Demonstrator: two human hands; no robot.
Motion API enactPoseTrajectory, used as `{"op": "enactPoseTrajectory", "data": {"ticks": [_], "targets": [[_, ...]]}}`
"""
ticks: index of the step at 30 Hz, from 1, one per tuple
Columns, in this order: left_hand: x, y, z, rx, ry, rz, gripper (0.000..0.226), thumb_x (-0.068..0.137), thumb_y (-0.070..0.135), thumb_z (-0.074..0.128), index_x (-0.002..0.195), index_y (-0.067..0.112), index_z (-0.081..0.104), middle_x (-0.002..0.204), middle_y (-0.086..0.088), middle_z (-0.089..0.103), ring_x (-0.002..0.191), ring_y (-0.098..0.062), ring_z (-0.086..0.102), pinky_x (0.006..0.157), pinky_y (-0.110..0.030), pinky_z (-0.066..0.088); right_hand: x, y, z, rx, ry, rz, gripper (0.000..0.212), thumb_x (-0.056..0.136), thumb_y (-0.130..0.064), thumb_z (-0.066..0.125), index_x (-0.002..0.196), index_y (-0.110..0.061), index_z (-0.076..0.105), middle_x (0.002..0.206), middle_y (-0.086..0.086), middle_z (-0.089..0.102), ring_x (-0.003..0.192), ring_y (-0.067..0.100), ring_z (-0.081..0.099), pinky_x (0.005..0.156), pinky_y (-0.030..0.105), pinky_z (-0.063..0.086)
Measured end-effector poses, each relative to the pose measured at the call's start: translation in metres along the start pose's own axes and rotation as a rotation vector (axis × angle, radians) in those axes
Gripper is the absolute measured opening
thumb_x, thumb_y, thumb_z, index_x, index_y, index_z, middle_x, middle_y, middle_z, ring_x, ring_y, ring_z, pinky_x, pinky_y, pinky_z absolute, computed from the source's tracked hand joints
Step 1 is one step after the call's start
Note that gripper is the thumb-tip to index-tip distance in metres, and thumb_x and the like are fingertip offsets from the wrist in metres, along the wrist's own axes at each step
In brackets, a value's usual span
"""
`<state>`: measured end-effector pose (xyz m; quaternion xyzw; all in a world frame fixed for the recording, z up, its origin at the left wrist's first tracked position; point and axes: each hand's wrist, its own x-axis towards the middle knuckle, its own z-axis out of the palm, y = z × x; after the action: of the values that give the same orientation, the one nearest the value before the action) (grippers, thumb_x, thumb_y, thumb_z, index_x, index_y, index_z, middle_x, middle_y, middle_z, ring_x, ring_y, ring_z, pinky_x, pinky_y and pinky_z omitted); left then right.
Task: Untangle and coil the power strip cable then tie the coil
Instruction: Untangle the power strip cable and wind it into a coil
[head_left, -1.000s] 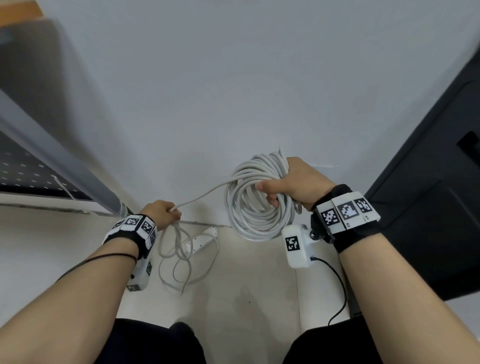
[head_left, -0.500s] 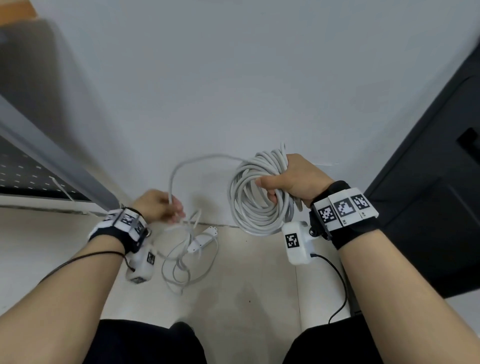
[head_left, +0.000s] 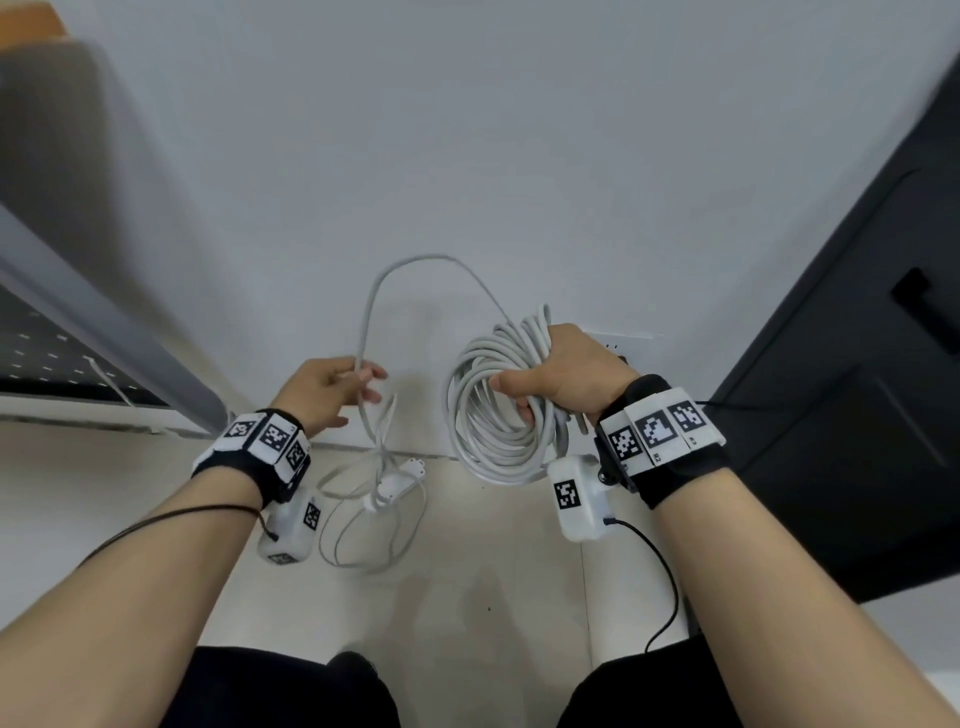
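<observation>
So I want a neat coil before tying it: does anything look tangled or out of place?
Yes. The coil in the right hand looks tidy, but loose cable lies in crossed loops around the power strip on the floor, below the left hand, which holds the next loop.

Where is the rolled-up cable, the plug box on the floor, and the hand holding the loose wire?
coil (head_left: 488, 447): head view, lower loops.
power strip (head_left: 402, 475): head view, white body.
left hand (head_left: 324, 387): head view, back of hand.
</observation>
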<state>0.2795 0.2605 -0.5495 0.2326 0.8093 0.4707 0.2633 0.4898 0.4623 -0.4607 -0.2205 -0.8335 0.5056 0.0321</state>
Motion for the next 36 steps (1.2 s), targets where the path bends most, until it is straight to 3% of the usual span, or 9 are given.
{"op": "enactPoseTrajectory", "data": {"ticks": [5, 8, 11, 13, 17, 21, 28, 32, 36], "targets": [[-0.005, 0.014, 0.006, -0.128, 0.041, -0.066, 0.024, 0.105, 0.023, 0.041, 0.092, 0.009, 0.056, 0.064, -0.021, 0.067, 0.061, -0.035, 0.068, 0.058, -0.041, 0.059, 0.001, -0.002, 0.0, -0.017, 0.003, 0.001, 0.026, 0.081, -0.018, 0.074, 0.064, -0.004, 0.061, 0.051, 0.0, 0.064, 0.049, 0.01, 0.06, 0.064, 0.023, 0.053], [0.001, 0.036, -0.006, -0.393, 0.13, 0.116, 0.024, 0.102, 0.022, 0.045, 0.081, 0.017, 0.056, 0.062, -0.017, 0.069, 0.06, -0.036, 0.07, 0.051, -0.033, 0.058, 0.001, 0.0, -0.001, -0.031, 0.012, 0.0, 0.025, 0.08, -0.019, 0.075, 0.065, -0.005, 0.062, 0.052, 0.0, 0.065, 0.051, 0.012, 0.061, 0.069, 0.027, 0.055], [-0.006, 0.03, 0.004, -0.182, 0.048, 0.049, 0.027, 0.101, 0.011, 0.046, 0.076, 0.013, 0.056, 0.058, -0.009, 0.069, 0.054, -0.019, 0.07, 0.053, -0.027, 0.056, 0.001, -0.004, -0.002, -0.041, 0.006, -0.003, 0.024, 0.08, -0.02, 0.076, 0.072, -0.002, 0.063, 0.056, 0.004, 0.066, 0.053, 0.015, 0.062, 0.074, 0.036, 0.057], [-0.009, 0.018, 0.018, -0.042, -0.079, -0.035, 0.027, 0.1, 0.006, 0.046, 0.076, 0.008, 0.056, 0.061, -0.013, 0.067, 0.064, -0.029, 0.069, 0.06, -0.029, 0.058, 0.0, -0.005, -0.001, -0.063, 0.006, 0.008, 0.026, 0.079, -0.023, 0.078, 0.079, 0.0, 0.065, 0.062, 0.005, 0.067, 0.058, 0.017, 0.064, 0.081, 0.043, 0.059], [-0.005, 0.034, 0.018, -0.11, -0.054, 0.036, 0.029, 0.102, 0.029, 0.044, 0.079, 0.022, 0.061, 0.066, -0.01, 0.069, 0.072, -0.034, 0.072, 0.061, -0.041, 0.059, 0.001, -0.004, 0.001, -0.11, 0.016, 0.067, 0.05, 0.073, -0.037, 0.079, 0.101, 0.001, 0.063, 0.086, 0.013, 0.07, 0.082, 0.029, 0.068, 0.09, 0.049, 0.055], [-0.011, 0.032, 0.026, 0.032, -0.151, -0.005, 0.023, 0.103, 0.035, 0.038, 0.093, 0.028, 0.058, 0.056, -0.005, 0.054, 0.06, -0.031, 0.069, 0.053, -0.038, 0.056, 0.001, -0.002, 0.003, -0.156, 0.014, 0.071, 0.045, 0.072, -0.04, 0.078, 0.09, -0.003, 0.062, 0.083, 0.01, 0.07, 0.085, 0.03, 0.067, 0.092, 0.048, 0.053], [-0.01, 0.021, 0.019, -0.186, -0.209, -0.096, 0.021, 0.095, -0.011, 0.047, 0.111, 0.001, 0.054, 0.074, -0.013, 0.059, 0.074, -0.023, 0.069, 0.069, -0.042, 0.062, 0.005, -0.001, 0.006, -0.138, 0.028, 0.064, 0.034, 0.075, -0.032, 0.08, 0.083, -0.006, 0.061, 0.074, 0.004, 0.066, 0.068, 0.018, 0.063, 0.073, 0.034, 0.054], [-0.011, 0.017, 0.009, -0.278, -0.153, -0.07, 0.018, 0.101, -0.001, 0.044, 0.096, 0.001, 0.061, 0.074, -0.012, 0.071, 0.085, -0.029, 0.07, 0.069, -0.033, 0.061, 0.006, -0.002, 0.006, -0.123, 0.02, 0.056, 0.03, 0.076, -0.03, 0.079, 0.072, -0.008, 0.059, 0.064, 0.001, 0.064, 0.058, 0.014, 0.06, 0.073, 0.035, 0.054], [-0.011, 0.016, 0.004, -0.189, -0.06, 0.031, 0.02, 0.103, 0.006, 0.041, 0.113, 0.016, 0.056, 0.067, -0.008, 0.064, 0.072, -0.027, 0.069, 0.065, -0.034, 0.057, 0.004, -0.003, 0.006, -0.117, 0.018, 0.064, 0.035, 0.077, -0.031, 0.078, 0.086, -0.002, 0.06, 0.079, 0.011, 0.066, 0.074, 0.023, 0.062, 0.09, 0.045, 0.055]]}}
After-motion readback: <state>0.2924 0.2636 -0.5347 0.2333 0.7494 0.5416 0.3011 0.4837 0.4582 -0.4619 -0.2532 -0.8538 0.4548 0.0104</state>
